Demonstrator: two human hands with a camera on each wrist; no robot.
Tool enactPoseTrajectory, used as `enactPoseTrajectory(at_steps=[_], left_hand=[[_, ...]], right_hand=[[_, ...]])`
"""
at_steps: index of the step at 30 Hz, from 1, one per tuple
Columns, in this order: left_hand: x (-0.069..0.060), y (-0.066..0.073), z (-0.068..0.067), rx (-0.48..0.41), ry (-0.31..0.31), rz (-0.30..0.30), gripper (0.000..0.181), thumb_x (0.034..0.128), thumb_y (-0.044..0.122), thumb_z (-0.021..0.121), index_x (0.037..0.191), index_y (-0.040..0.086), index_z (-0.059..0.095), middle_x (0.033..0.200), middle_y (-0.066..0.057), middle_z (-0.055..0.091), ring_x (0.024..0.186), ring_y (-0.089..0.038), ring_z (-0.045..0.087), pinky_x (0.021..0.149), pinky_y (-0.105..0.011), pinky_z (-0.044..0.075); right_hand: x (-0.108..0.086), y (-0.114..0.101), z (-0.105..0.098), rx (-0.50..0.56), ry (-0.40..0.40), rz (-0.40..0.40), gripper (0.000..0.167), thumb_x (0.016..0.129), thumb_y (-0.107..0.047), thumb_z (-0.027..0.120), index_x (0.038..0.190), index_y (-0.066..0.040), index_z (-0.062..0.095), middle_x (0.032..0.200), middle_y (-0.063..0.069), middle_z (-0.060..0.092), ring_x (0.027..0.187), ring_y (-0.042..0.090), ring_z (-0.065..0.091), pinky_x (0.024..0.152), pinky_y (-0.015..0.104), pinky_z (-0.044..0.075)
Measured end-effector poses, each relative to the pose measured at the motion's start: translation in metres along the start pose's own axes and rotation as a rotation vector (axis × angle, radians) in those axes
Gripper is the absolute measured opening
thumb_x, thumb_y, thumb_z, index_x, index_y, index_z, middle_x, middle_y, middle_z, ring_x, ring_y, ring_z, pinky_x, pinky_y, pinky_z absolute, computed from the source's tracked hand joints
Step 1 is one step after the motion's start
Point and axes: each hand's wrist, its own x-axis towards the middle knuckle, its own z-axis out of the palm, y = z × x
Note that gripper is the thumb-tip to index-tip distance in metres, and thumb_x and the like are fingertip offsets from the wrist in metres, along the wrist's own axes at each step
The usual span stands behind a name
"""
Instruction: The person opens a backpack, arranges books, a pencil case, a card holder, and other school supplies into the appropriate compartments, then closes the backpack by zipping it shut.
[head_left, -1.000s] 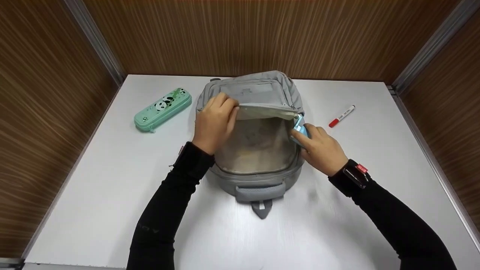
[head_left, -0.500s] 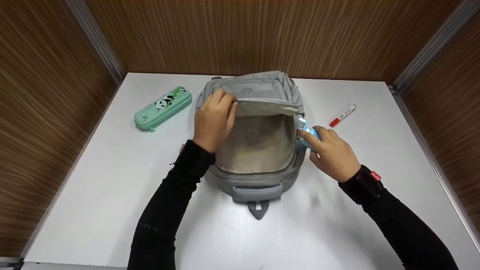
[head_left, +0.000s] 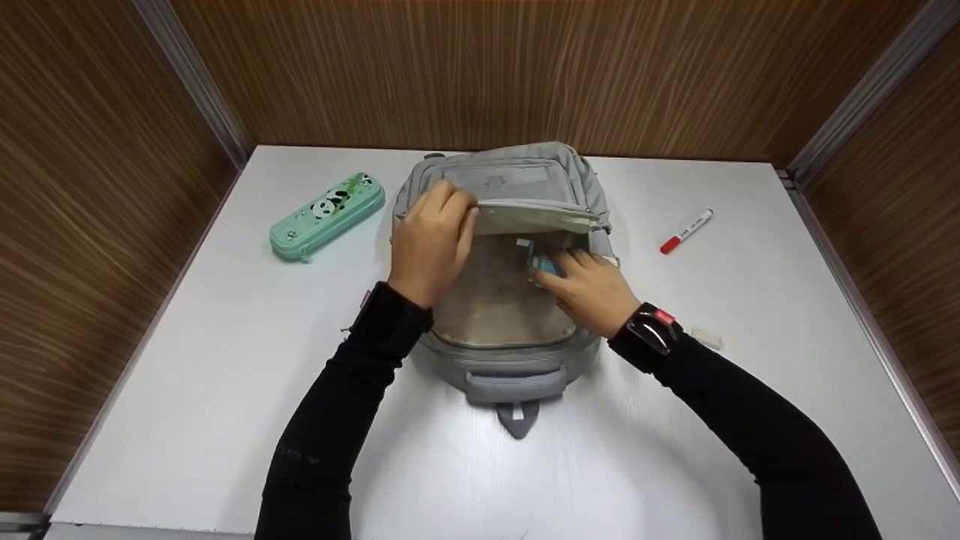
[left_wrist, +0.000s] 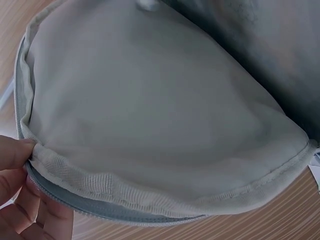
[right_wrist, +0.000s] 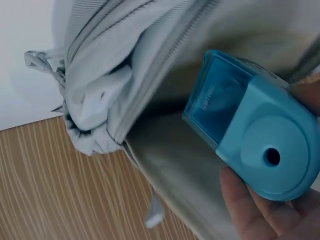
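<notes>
A grey backpack [head_left: 517, 367] lies on the white table, its main compartment unzipped and its pale lining showing. My left hand [head_left: 431, 240] pinches the zippered edge of the raised flap [left_wrist: 150, 110], thumb against fingers in the left wrist view. My right hand [head_left: 592, 289] is over the backpack's opening. It holds a blue crank pencil sharpener [right_wrist: 272, 145] with a round pencil hole and a see-through shavings drawer. In the head view the sharpener's crank sticks out to the left, while the fingers hide part of its body.
On the left lies a mint-green panda pencil case [head_left: 327, 217]. A white marker with a red cap [head_left: 686, 232] lies to the right of the backpack. A small whitish block [head_left: 706, 338] shows beside my right forearm. Wood-grain panels [head_left: 510, 75] border the table.
My right hand first drew back right, away from the flap's corner, then moved left over the backpack's opening with the pencil sharpener. The flap rose slightly in my left hand. The small whitish block came into sight.
</notes>
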Motion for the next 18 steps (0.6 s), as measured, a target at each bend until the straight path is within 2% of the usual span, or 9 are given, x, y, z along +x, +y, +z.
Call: enactPoseTrajectory(at_steps=[3,6,10,14,16,18], left_hand=[[-0.001,0.000,0.000,-0.007,-0.010,-0.002,0.012,0.0865,0.015,0.054,0.088,0.006,0.062,0.084,-0.004,0.052,0.075,-0.021,0.052,0.062,-0.033,0.045],[-0.002,0.000,-0.001,-0.010,-0.018,-0.003,0.012,0.0864,0.015,0.054,0.088,0.006,0.062,0.084,-0.004,0.052,0.075,-0.020,0.052,0.063,-0.032,0.045],[-0.001,0.001,-0.002,-0.008,-0.021,-0.008,0.013,0.0867,0.016,0.054,0.089,0.006,0.062,0.084,-0.004,0.052,0.075,-0.020,0.052,0.062,-0.032,0.045],[0.000,0.001,-0.004,0.002,-0.018,-0.012,0.014,0.0870,0.017,0.054,0.089,0.007,0.062,0.085,-0.004,0.052,0.075,-0.020,0.052,0.060,-0.033,0.045],[0.000,0.002,-0.005,0.006,-0.015,-0.011,0.014,0.0871,0.018,0.054,0.089,0.007,0.062,0.085,-0.004,0.052,0.075,-0.021,0.053,0.060,-0.034,0.046],[0.000,0.002,-0.005,0.006,-0.010,-0.007,0.014,0.0872,0.018,0.054,0.089,0.007,0.062,0.085,-0.004,0.052,0.076,-0.021,0.053,0.060,-0.034,0.046]], right_hand=[[0.009,0.007,0.019,-0.026,-0.009,0.000,0.027,0.086,-0.022,0.052,0.112,-0.026,0.057,0.122,0.013,0.050,0.101,0.034,0.050,0.076,0.045,0.044],[0.016,0.012,0.029,-0.054,-0.004,-0.001,0.028,0.091,-0.026,0.044,0.116,-0.027,0.057,0.124,0.013,0.047,0.106,0.034,0.048,0.080,0.045,0.042],[0.025,0.015,0.035,-0.063,0.015,0.006,0.030,0.090,-0.026,0.047,0.119,-0.026,0.055,0.125,0.012,0.046,0.105,0.036,0.048,0.072,0.047,0.044],[0.033,0.022,0.039,-0.063,-0.023,0.040,0.034,0.088,-0.022,0.051,0.122,-0.025,0.053,0.128,0.010,0.045,0.109,0.036,0.045,0.067,0.049,0.045],[0.037,0.025,0.042,-0.065,-0.051,0.058,0.034,0.088,-0.022,0.051,0.122,-0.025,0.053,0.130,0.010,0.044,0.113,0.035,0.043,0.072,0.050,0.044],[0.042,0.027,0.045,-0.058,-0.079,0.071,0.032,0.089,-0.022,0.049,0.121,-0.023,0.054,0.130,0.011,0.043,0.118,0.034,0.039,0.084,0.050,0.040]])
